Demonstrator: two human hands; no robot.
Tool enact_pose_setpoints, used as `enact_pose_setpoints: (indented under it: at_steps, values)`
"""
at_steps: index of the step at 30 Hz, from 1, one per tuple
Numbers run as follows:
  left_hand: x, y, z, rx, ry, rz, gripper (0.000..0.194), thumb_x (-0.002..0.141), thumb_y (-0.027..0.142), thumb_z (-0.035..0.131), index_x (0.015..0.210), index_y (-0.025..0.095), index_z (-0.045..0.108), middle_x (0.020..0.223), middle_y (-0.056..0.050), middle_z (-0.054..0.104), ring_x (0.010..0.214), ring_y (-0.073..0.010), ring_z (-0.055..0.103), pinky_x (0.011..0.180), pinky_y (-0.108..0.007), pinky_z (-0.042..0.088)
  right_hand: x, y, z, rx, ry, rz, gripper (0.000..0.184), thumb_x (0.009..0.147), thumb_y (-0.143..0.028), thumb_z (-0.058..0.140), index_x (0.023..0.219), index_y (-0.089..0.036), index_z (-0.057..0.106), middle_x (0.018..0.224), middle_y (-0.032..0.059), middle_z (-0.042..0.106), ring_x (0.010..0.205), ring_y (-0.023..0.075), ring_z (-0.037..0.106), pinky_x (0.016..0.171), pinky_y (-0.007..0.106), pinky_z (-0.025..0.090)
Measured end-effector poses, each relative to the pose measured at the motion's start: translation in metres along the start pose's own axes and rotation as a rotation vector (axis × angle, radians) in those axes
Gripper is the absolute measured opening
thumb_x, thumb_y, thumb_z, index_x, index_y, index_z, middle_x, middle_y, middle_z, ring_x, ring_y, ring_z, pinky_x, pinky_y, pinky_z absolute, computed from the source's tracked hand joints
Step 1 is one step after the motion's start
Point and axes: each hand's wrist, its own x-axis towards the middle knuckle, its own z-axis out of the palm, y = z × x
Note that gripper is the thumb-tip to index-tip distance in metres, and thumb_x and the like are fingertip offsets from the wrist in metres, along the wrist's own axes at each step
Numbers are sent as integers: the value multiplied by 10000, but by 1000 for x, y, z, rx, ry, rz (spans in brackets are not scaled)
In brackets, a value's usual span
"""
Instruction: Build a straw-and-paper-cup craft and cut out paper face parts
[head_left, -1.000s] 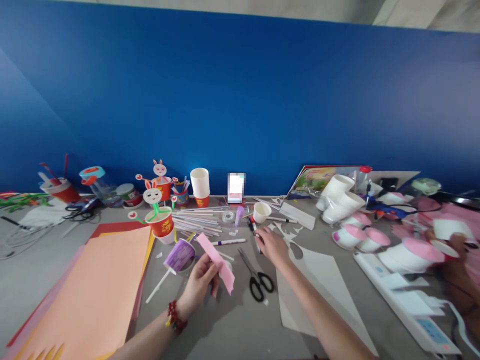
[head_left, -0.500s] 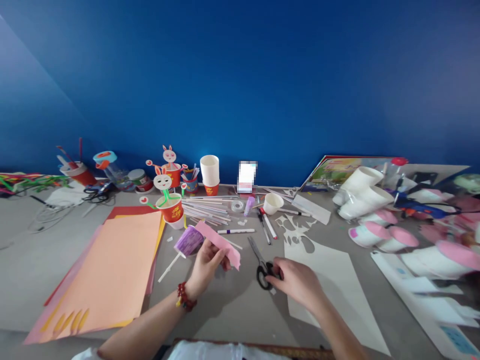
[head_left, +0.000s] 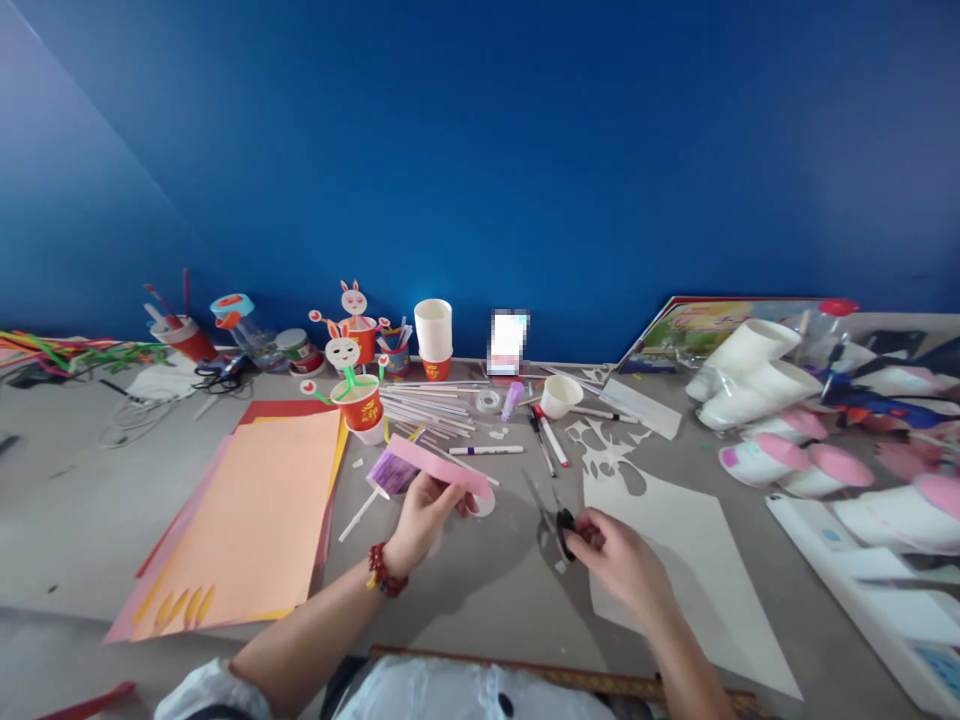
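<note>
My left hand (head_left: 429, 512) is closed on a pink paper strip (head_left: 420, 459), which slants across above the table. A small pale rounded piece (head_left: 486, 504) shows just beyond my fingertips; whether I hold it too, I cannot tell. In my right hand (head_left: 616, 556) is a pair of black-handled scissors (head_left: 562, 522), blades parted and pointing away from me, apart from the strip. Behind the strip, a purple-coloured paper cup (head_left: 390, 472) on a white stick lies on its side, partly hidden by it.
Coloured paper sheets (head_left: 255, 510) are stacked at left. Red cups with rabbit figures (head_left: 360, 402) stand behind. Rolled paper sticks (head_left: 427, 405), a marker (head_left: 486, 450) and a white cup (head_left: 561, 396) lie mid-table. Cut white paper (head_left: 675, 540) lies right, near pink-ended white cups (head_left: 765, 460).
My right hand has lifted the scissors, whose blades now stand apart. The strip in my left hand has turned slightly flatter, and the pale rounded piece now shows beside it. The view has shifted left.
</note>
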Motion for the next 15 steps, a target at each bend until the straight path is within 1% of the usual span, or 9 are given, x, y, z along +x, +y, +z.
enact_pose_setpoints:
  at_steps: [2, 4, 7, 9, 10, 11, 12, 15]
  values:
    - [-1, 3, -1, -9, -19, -16, 339, 842, 447, 724, 828, 110, 698, 630, -48, 705, 553, -133, 631, 557, -242, 498, -2, 9, 0, 273, -19, 6, 261, 744, -473, 636, 712, -219, 586, 617, 14, 622, 574, 172, 537, 552, 268, 401]
    - [-1, 7, 0, -29, -40, -31, 345, 861, 447, 703, 825, 105, 717, 632, -53, 707, 568, -136, 636, 582, -249, 507, -6, 10, 2, 581, -99, 38, 351, 713, -536, 703, 752, -197, 621, 652, 37, 639, 559, 159, 505, 504, 258, 394]
    - [-4, 15, 2, -51, -93, -45, 357, 888, 445, 673, 848, 99, 751, 725, -91, 753, 628, -155, 665, 633, -267, 534, -13, -4, 9, 1027, -274, 65, 478, 674, -593, 796, 840, -166, 662, 766, 86, 684, 560, 136, 486, 461, 237, 396]
    - [-7, 22, 4, -42, -115, -43, 362, 902, 442, 655, 880, 99, 768, 822, -119, 779, 673, -168, 682, 661, -275, 546, -17, -21, 15, 1267, -347, 37, 504, 650, -560, 851, 916, -166, 682, 776, 81, 684, 565, 129, 495, 466, 232, 415]
    - [-8, 25, 6, -33, -119, -44, 361, 905, 442, 652, 890, 102, 773, 851, -124, 785, 691, -172, 688, 675, -278, 550, -18, -31, 18, 1361, -367, 32, 468, 669, -507, 864, 953, -181, 684, 754, 62, 672, 581, 133, 513, 481, 229, 427]
    - [-9, 29, 7, -21, -117, -42, 360, 905, 443, 652, 894, 106, 777, 859, -122, 787, 706, -175, 691, 691, -278, 552, -18, -40, 20, 1429, -412, 34, 420, 681, -453, 876, 951, -194, 686, 742, 42, 665, 574, 121, 511, 510, 229, 446]
    - [-9, 32, 9, -6, -108, -37, 357, 901, 446, 657, 894, 111, 781, 851, -115, 788, 718, -176, 693, 710, -276, 553, -17, -49, 23, 1485, -449, 19, 393, 665, -409, 897, 923, -195, 693, 739, 31, 660, 590, 115, 522, 542, 226, 462]
    - [-7, 43, 15, 48, -35, 9, 351, 868, 463, 693, 857, 125, 787, 799, -83, 781, 729, -163, 683, 716, -244, 535, -12, -70, 30, 1583, -555, -22, 369, 629, -324, 927, 904, -203, 712, 780, 21, 665, 643, 113, 553, 600, 224, 489]
